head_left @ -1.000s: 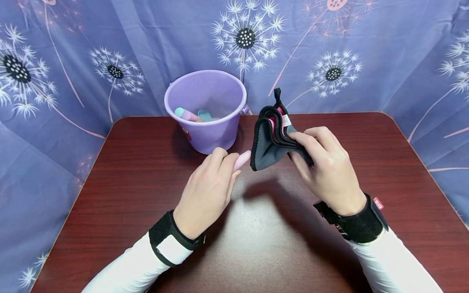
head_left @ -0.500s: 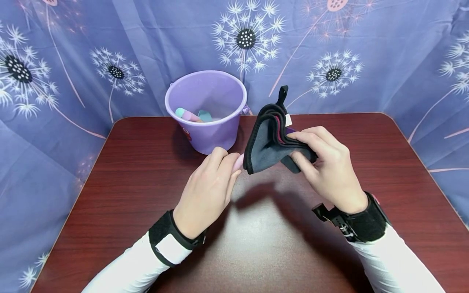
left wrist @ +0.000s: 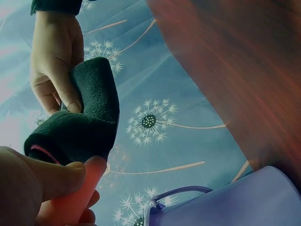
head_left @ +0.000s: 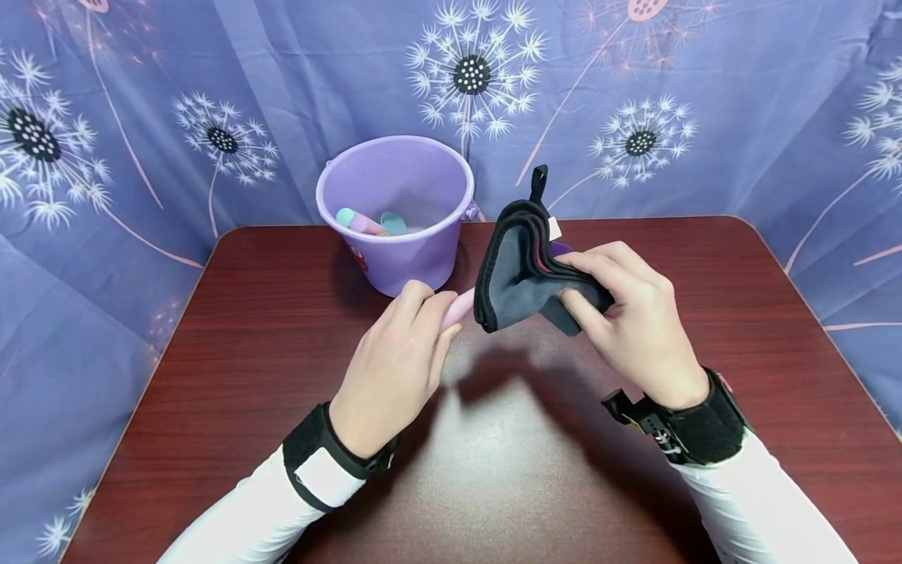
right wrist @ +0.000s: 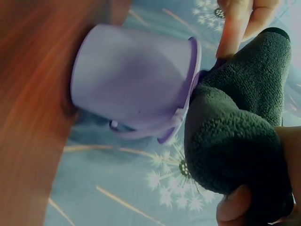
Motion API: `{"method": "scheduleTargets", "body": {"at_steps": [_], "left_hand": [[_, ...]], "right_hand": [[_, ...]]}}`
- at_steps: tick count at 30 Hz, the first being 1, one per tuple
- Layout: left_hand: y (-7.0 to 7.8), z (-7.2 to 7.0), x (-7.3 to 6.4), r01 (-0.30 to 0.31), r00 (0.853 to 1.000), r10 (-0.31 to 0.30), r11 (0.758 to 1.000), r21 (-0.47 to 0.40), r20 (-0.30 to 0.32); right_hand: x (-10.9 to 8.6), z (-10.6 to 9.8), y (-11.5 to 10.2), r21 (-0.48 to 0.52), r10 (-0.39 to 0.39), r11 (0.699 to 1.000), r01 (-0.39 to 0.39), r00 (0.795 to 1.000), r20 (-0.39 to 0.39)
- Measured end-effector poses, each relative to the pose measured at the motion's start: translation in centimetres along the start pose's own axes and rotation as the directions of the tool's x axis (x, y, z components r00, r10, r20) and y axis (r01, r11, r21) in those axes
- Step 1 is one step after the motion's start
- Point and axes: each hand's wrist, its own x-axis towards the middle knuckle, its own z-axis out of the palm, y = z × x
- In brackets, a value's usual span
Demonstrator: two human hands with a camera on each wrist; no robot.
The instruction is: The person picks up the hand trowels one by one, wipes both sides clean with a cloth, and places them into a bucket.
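My left hand [head_left: 395, 360] grips the pink handle [head_left: 458, 309] of a tool above the table. In the left wrist view, the thumb lies along that handle [left wrist: 75, 197]. A folded grey cloth [head_left: 521, 282] with black edging, a hanging loop and a white tag covers the tool's far part. Just past the cloth's upper right edge, a bit of purple [head_left: 561, 248] shows. My right hand [head_left: 627, 321] holds the cloth between thumb and fingers. Seen from the right wrist, the fuzzy cloth [right wrist: 235, 141] is bunched. The tool's head is mostly hidden.
A purple bucket [head_left: 416, 262] with a carry handle stands at the back of the brown table [head_left: 232, 352], left of centre. Inside it lie a pink handle with a mint end [head_left: 359, 222] and a teal piece [head_left: 393, 223]. A blue dandelion-print curtain [head_left: 296, 70] hangs behind.
The cloth and right-hand fingers have turned around the tool, with the cloth's left edge shifted slightly left. Purple now shows beyond the cloth. My left hand has barely moved.
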Motion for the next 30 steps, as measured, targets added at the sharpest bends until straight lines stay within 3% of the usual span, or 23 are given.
{"method": "scheduleTargets", "body": {"at_steps": [7, 21, 30], "left_hand": [[0.0, 0.1, -0.3, 0.003, 1.0, -0.003, 0.999, -0.036, -0.015], [-0.2, -0.3, 0.3, 0.002, 1.0, -0.003, 0.999, -0.045, -0.03], [-0.2, -0.7, 0.1, 0.01, 1.0, -0.011, 1.0, -0.025, -0.007]], "right_hand": [[-0.4, -0.1, 1.9, -0.112, -0.04, 0.993, 0.034, 0.998, -0.049], [0.7, -1.0, 1.3, -0.175, 0.017, 0.983, -0.045, 0.987, -0.16], [0.6, -1.2, 0.7, -0.181, 0.05, 0.979, -0.088, 0.977, -0.205]]}}
